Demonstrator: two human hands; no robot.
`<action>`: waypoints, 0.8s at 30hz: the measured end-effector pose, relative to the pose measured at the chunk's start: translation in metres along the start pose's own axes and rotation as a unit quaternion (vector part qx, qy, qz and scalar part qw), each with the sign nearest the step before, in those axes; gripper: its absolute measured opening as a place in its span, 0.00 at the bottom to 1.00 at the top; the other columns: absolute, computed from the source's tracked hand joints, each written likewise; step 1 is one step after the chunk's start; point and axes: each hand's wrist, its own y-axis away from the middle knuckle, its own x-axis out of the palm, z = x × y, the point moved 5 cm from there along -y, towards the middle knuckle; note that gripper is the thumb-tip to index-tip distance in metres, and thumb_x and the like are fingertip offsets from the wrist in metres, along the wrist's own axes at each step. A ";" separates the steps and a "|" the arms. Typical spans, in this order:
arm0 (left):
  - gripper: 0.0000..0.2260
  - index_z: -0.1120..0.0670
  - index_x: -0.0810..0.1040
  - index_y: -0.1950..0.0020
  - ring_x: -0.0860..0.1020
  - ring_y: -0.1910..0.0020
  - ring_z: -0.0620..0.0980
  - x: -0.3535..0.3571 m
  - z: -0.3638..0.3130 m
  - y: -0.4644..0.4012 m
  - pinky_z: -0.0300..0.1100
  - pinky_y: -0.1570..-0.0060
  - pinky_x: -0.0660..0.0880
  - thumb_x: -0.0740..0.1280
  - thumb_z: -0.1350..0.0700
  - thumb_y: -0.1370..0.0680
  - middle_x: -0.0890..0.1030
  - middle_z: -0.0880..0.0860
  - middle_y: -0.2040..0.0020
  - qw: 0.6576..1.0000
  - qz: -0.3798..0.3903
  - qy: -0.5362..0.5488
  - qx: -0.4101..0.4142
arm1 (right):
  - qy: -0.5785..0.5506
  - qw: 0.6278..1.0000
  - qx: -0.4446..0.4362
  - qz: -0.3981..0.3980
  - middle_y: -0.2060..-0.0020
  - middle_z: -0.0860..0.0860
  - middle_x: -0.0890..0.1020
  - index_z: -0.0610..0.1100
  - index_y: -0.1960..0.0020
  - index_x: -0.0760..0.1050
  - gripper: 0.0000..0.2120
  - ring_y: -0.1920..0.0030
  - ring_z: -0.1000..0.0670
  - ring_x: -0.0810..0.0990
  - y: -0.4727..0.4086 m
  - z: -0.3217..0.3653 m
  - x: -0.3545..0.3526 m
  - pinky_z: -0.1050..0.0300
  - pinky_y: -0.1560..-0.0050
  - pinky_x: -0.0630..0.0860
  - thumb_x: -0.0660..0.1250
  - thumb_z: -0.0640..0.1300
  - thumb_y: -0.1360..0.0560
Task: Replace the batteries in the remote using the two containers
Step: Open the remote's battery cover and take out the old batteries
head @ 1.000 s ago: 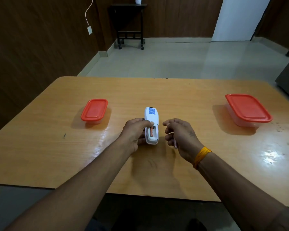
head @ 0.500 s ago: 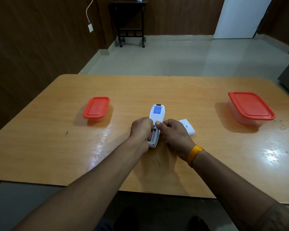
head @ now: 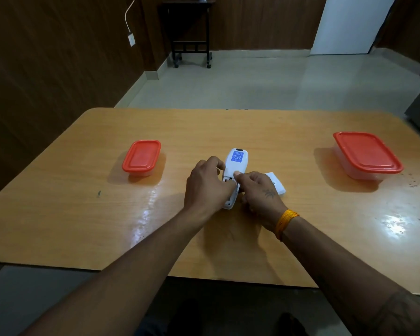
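The white remote (head: pixel 235 166) lies face down on the wooden bench (head: pixel 228 127), its far end with a blue label pointing away from the person and its near end between the two hands. The left hand (head: pixel 207 185) curls around the remote's left side, fingers bent over its edge and gripping the body. The right hand (head: pixel 260 192) comes in from the right with its thumb and forefinger pinched at the open battery compartment, where a trace of red shows; whether the fingers actually hold a battery cannot be told, since the hands hide most of the compartment. Just beyond the right hand, touching the bench and partly hidden by the knuckles, lies the white battery cover (head: pixel 277 184). A yellow band (head: pixel 285 223) circles the right wrist. Well off to the left of the left hand sits the small container (head: pixel 141 157) with its red lid shut. Well off to the right of the right hand sits the large container (head: pixel 366 154), clear-walled, its red lid also shut.
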 end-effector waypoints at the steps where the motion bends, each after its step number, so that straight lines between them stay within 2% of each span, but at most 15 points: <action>1: 0.12 0.51 0.80 0.46 0.79 0.52 0.50 0.000 -0.001 0.000 0.43 0.60 0.73 0.74 0.51 0.28 0.81 0.48 0.51 0.999 -0.009 -0.018 0.026 | 0.001 1.000 0.000 -0.001 0.71 0.48 0.76 0.39 0.54 0.79 0.20 0.74 0.53 0.72 -0.001 -0.002 -0.001 0.55 0.67 0.68 0.65 0.56 0.17; 3: 0.08 0.52 0.81 0.51 0.82 0.54 0.52 0.000 -0.001 0.002 0.44 0.61 0.76 0.74 0.53 0.28 0.84 0.50 0.55 0.999 -0.005 -0.030 0.046 | -0.002 1.000 -0.002 -0.003 0.73 0.48 0.73 0.40 0.55 0.77 0.19 0.76 0.53 0.70 -0.001 -0.005 -0.003 0.55 0.68 0.67 0.66 0.55 0.17; 6: 0.05 0.51 0.83 0.53 0.83 0.54 0.53 -0.001 0.002 0.002 0.47 0.57 0.80 0.74 0.53 0.28 0.85 0.50 0.56 0.997 0.019 -0.053 0.045 | 0.012 1.000 -0.010 -0.005 0.72 0.46 0.72 0.41 0.58 0.75 0.19 0.73 0.50 0.70 -0.003 -0.007 -0.003 0.53 0.66 0.67 0.67 0.55 0.18; 8: 0.05 0.51 0.81 0.54 0.82 0.55 0.53 -0.001 0.002 0.001 0.47 0.58 0.79 0.74 0.54 0.29 0.84 0.49 0.57 0.996 0.041 -0.066 0.047 | 0.031 0.999 -0.010 -0.011 0.70 0.45 0.74 0.39 0.59 0.75 0.21 0.70 0.48 0.72 -0.004 -0.009 -0.002 0.52 0.63 0.69 0.68 0.57 0.19; 10: 0.06 0.49 0.79 0.56 0.81 0.57 0.53 0.000 0.001 0.002 0.46 0.61 0.77 0.74 0.54 0.30 0.83 0.49 0.58 0.995 0.054 -0.065 0.049 | 0.038 0.999 -0.007 -0.017 0.69 0.44 0.77 0.34 0.57 0.77 0.26 0.68 0.47 0.75 -0.006 -0.011 0.000 0.50 0.62 0.71 0.68 0.58 0.20; 12: 0.07 0.49 0.77 0.58 0.81 0.59 0.52 0.000 0.001 0.003 0.45 0.63 0.76 0.73 0.55 0.31 0.82 0.48 0.60 0.997 0.057 -0.045 0.035 | 0.048 0.999 -0.006 -0.024 0.70 0.46 0.79 0.35 0.58 0.77 0.26 0.68 0.47 0.76 -0.007 -0.012 -0.001 0.50 0.63 0.73 0.69 0.59 0.20; 15: 0.05 0.50 0.78 0.59 0.84 0.61 0.50 -0.007 0.004 0.001 0.46 0.61 0.81 0.73 0.54 0.31 0.84 0.48 0.62 0.999 0.039 0.023 -0.013 | 0.064 0.997 -0.012 -0.035 0.70 0.48 0.79 0.42 0.61 0.76 0.21 0.68 0.49 0.76 -0.008 -0.011 -0.005 0.51 0.63 0.73 0.70 0.59 0.21; 18: 0.01 0.53 0.81 0.59 0.86 0.67 0.52 -0.014 0.013 -0.006 0.52 0.61 0.86 0.69 0.57 0.29 0.85 0.52 0.67 0.993 0.032 0.084 -0.072 | 0.091 0.995 -0.020 -0.043 0.67 0.45 0.82 0.36 0.59 0.78 0.26 0.65 0.48 0.78 -0.008 -0.010 -0.005 0.44 0.58 0.79 0.70 0.60 0.22; 20: 0.04 0.56 0.83 0.59 0.85 0.69 0.54 -0.010 0.023 -0.007 0.57 0.59 0.86 0.68 0.62 0.28 0.86 0.56 0.68 0.985 0.083 0.102 -0.113 | 0.114 0.992 -0.020 -0.047 0.64 0.43 0.85 0.34 0.55 0.80 0.26 0.63 0.47 0.80 -0.008 -0.010 -0.003 0.44 0.54 0.81 0.71 0.59 0.22; 22: 0.04 0.57 0.85 0.60 0.83 0.68 0.56 -0.004 0.031 -0.004 0.62 0.55 0.84 0.70 0.64 0.29 0.86 0.58 0.67 0.972 0.136 0.124 -0.148 | 0.126 0.991 -0.023 -0.047 0.65 0.46 0.84 0.36 0.55 0.81 0.24 0.63 0.48 0.80 -0.008 -0.010 -0.003 0.44 0.52 0.81 0.72 0.59 0.22; 24: 0.04 0.58 0.86 0.59 0.83 0.66 0.57 0.000 0.038 -0.003 0.63 0.53 0.84 0.72 0.65 0.29 0.86 0.59 0.67 0.962 0.154 0.145 -0.175 | 0.145 0.988 -0.032 -0.050 0.63 0.47 0.86 0.39 0.56 0.82 0.21 0.61 0.47 0.82 -0.007 -0.008 -0.003 0.45 0.52 0.81 0.73 0.59 0.23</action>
